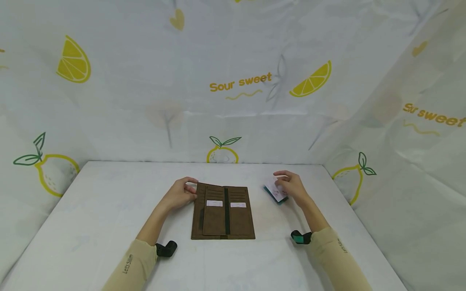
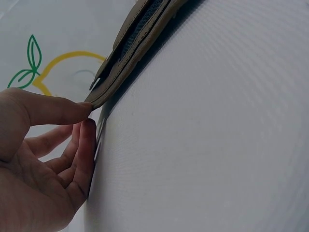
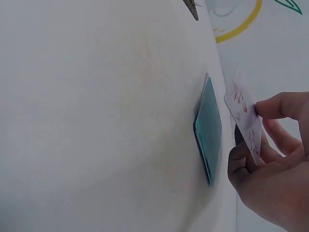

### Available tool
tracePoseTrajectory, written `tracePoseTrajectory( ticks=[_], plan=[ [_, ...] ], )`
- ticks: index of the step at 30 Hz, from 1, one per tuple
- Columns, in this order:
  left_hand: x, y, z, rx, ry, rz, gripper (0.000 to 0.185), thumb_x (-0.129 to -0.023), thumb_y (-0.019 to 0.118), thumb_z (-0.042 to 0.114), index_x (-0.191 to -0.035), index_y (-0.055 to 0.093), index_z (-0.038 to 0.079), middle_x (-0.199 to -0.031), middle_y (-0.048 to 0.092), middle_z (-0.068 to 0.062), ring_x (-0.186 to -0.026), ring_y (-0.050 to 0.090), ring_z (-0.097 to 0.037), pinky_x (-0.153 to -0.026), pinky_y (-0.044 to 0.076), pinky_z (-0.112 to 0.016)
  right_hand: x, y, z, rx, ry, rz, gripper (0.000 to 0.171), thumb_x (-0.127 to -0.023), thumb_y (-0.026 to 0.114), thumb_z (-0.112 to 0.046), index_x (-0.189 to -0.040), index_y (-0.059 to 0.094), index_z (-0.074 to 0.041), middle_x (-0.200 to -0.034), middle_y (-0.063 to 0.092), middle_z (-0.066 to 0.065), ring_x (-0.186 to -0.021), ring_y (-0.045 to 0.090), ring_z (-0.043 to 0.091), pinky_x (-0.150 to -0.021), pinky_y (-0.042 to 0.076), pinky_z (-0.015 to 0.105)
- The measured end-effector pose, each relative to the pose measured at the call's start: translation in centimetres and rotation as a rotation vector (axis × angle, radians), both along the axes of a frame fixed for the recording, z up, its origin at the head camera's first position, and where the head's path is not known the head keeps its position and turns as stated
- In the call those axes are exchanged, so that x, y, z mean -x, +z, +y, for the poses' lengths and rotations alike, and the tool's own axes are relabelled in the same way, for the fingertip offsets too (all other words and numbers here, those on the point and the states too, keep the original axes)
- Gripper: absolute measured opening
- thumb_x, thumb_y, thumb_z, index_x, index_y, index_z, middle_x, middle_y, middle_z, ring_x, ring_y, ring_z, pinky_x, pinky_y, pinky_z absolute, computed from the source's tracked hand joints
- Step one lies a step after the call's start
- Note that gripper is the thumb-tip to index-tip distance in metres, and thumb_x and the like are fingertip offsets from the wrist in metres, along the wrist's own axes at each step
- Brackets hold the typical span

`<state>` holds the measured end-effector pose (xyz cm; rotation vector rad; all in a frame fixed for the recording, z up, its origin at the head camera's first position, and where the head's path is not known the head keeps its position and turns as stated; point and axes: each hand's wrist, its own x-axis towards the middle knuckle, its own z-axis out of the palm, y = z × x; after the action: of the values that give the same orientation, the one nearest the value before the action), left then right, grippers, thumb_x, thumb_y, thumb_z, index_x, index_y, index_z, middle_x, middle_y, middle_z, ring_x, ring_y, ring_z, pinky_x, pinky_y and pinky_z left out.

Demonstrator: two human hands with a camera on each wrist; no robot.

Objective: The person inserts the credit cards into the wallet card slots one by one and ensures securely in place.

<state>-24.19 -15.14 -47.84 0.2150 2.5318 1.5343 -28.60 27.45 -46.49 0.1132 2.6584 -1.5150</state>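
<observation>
A brown bifold wallet (image 1: 215,221) lies opened out on the white table, a dark band down its middle. White cards (image 1: 214,203) show in its slots, one on each side. My left hand (image 1: 179,195) pinches the wallet's upper left edge; the left wrist view has the thumb on top and a finger beneath, with that edge slightly raised. Between thumb and fingers, my right hand (image 1: 294,188) holds a white card (image 3: 245,113) with reddish print. Just below that card, a small teal stack (image 3: 208,130), seemingly cards, lies on the table.
The white table (image 1: 225,266) runs back to a hanging white cloth (image 1: 138,101) with lemon prints. Another cloth wall (image 1: 418,169) borders the right side. Black wrist cameras (image 1: 166,248) sit on both forearms.
</observation>
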Motion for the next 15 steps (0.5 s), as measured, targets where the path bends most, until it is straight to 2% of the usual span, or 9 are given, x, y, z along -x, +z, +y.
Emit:
tracePoseTrajectory(
  ticks=[7, 15],
  plan=[
    [0.0, 0.0, 0.0, 0.003, 0.003, -0.003, 0.052, -0.091, 0.072, -0.002, -0.142, 0.061, -0.003, -0.102, 0.073, -0.015, -0.087, 0.065, -0.02, -0.077, 0.05, -0.029, -0.3, 0.6, -1.4, 0.077, -0.012, 0.0, 0.04, -0.103, 0.065, -0.012, -0.141, 0.065, -0.001, -0.131, 0.071, 0.021, -0.082, 0.05, 0.011, -0.065, 0.041, 0.027],
    [0.1, -0.3, -0.1, 0.005, 0.0, 0.0, 0.052, -0.091, 0.072, -0.002, -0.142, 0.061, -0.003, -0.103, 0.073, -0.016, -0.087, 0.066, -0.021, -0.077, 0.05, -0.029, 0.1, 0.6, -2.9, 0.139, -0.034, -0.014, 0.039, -0.101, 0.069, -0.011, -0.139, 0.067, -0.001, -0.114, 0.074, 0.006, -0.093, 0.06, 0.008, -0.074, 0.05, 0.021]
  ],
)
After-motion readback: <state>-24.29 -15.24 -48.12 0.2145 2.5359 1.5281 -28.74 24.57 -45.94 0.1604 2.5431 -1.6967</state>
